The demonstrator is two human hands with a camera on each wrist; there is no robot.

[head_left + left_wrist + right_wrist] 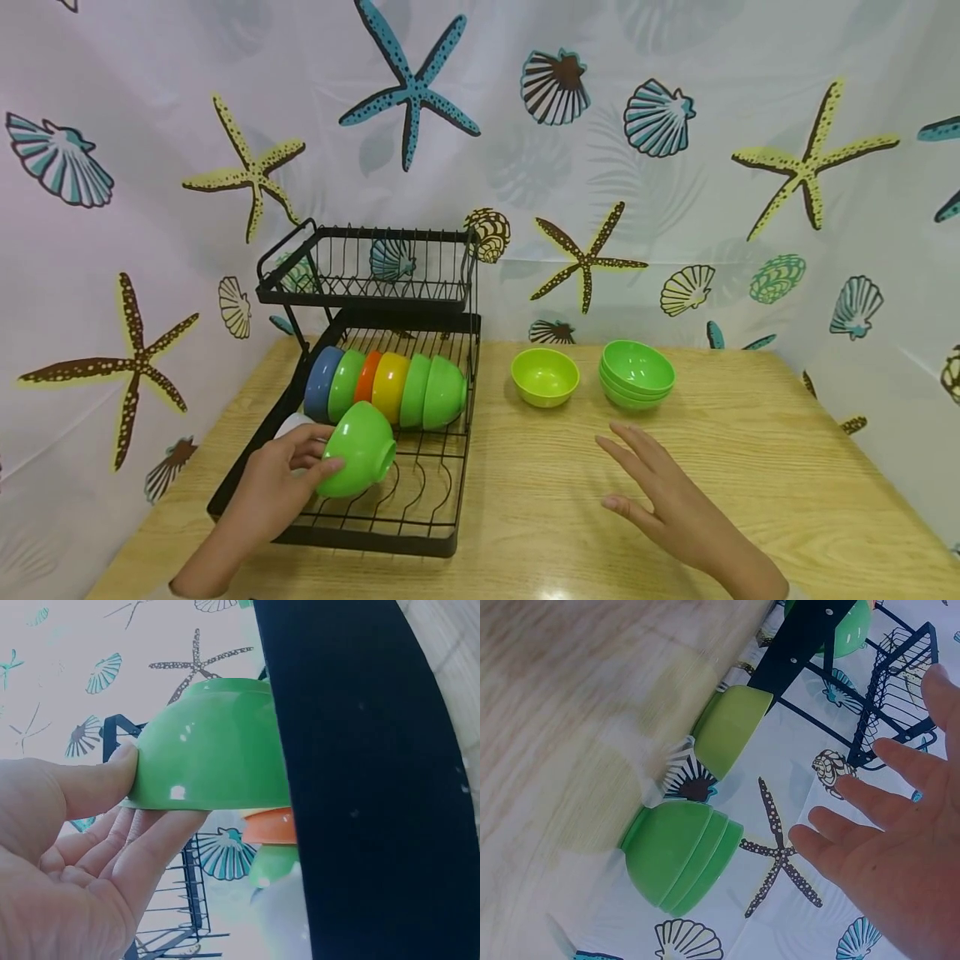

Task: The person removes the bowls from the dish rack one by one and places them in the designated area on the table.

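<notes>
My left hand pinches a green bowl by its rim, thumb on the outer wall and fingers at the mouth side. The bowl is tipped on its side over the front of the black dish rack, its foot pointing right. In the left wrist view the thumb lies against the green wall. Part of a white bowl shows behind the hand. My right hand hovers over the table with fingers spread, holding nothing. Beyond it stand a stack of green bowls and a yellow-green bowl.
A row of bowls on edge fills the rack's back part: a blue bowl, an orange bowl, a yellow bowl and several green ones. Above them is the wire upper shelf. A patterned curtain encloses the wooden table.
</notes>
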